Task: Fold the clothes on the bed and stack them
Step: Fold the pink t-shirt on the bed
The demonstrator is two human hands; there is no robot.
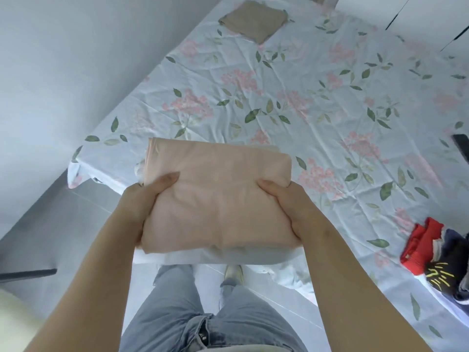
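One peach garment (218,199) between left hand (142,201), right hand (291,207); yellow print (440,274) illegible

folded pink garment (218,199) atop a white one (215,257), held above the bed (304,128) corner; tan folded garment (253,21) at far end; red clothes (421,247) heaped right

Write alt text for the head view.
The left hand and right hand hold a folded peach garment by its sides over the near corner of the bed. A folded tan garment lies at the far end; a red garment lies at right.
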